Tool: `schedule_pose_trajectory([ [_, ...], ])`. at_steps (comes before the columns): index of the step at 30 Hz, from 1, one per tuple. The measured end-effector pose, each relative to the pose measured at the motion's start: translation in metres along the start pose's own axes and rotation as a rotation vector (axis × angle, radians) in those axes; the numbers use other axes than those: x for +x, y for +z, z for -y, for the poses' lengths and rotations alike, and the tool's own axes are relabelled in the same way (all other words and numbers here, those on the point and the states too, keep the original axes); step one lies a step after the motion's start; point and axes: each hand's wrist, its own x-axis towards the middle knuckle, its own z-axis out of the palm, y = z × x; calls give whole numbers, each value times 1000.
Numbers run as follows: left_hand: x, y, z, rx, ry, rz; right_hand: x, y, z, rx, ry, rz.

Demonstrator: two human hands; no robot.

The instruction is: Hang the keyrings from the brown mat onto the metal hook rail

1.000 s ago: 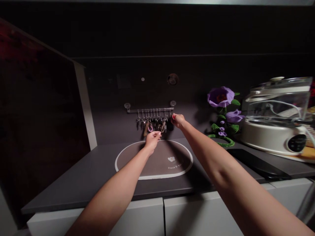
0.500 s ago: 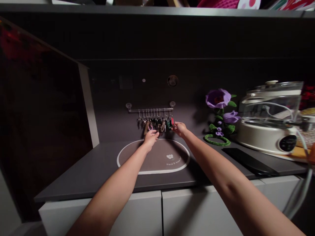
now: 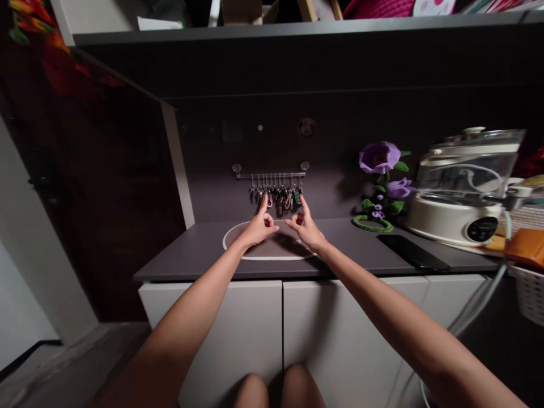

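Observation:
Both my left hand (image 3: 258, 228) and my right hand (image 3: 306, 228) are raised over the counter, facing each other with index fingers pointing up and thumbs apart. Neither holds anything visible. Behind the fingertips, several bunches of keys (image 3: 281, 198) with keychains dangle from a clear hook rail (image 3: 272, 175) on the dark back wall. The left index fingertip overlaps the keys at the left of the row; the right one is by a green keychain (image 3: 297, 198) near the right end. I cannot tell whether either finger touches them. Below lies an oval brown mat (image 3: 280, 249) with a white rim.
Purple artificial flowers (image 3: 379, 157) stand to the right, beside a white appliance with a clear top (image 3: 454, 204). A flat black object (image 3: 412, 252) lies on the counter (image 3: 187, 249). Overhead runs a shelf edge (image 3: 272, 35); white cabinet doors (image 3: 314, 323) are below.
My hands have drawn away from the keychains they were at, and their fingers have opened with index fingers up. The red tag at the right end no longer shows. The view has shifted back.

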Motion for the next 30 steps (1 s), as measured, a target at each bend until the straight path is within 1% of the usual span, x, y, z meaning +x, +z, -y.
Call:
schedule_pose_trajectory([
  [2, -21, -6, -2, 36, 10, 20, -14, 2, 4, -28, -3, 64],
  [4, -38, -11, 0, 66, 11, 23, -26, 3, 4, -74, -20, 122],
  [7, -54, -15, 10, 70, -9, 11, -37, 1, 0, -159, -87, 181],
  [9, -58, -15, 17, 52, -26, 9, -40, 1, -2, -182, -113, 178],
  [12, -59, -15, 22, 28, -31, 9, -41, 1, -1, -164, -93, 147],
  [16, -60, -14, 21, -11, -54, -1, -41, 2, 0, -157, -58, 129],
  [19, -58, -13, 19, -71, -97, -10, -39, 1, -5, -167, -46, 136],
  [21, -53, -15, 21, -115, -144, -41, -32, -3, -9, -173, -24, 138],
  [22, -48, -17, 22, -129, -174, -75, -27, -6, -12, -183, -9, 126],
  [24, -33, -24, 25, -125, -237, -176, -11, -15, -14, -212, 22, 56],
  [26, -12, -33, 29, -89, -284, -297, 11, -26, -13, -238, 58, -73],
  [28, 12, -45, 32, -41, -307, -391, 37, -39, -11, -269, 116, -131],
  [30, 38, -55, 36, 17, -305, -444, 64, -50, -10, -306, 163, -180],
])
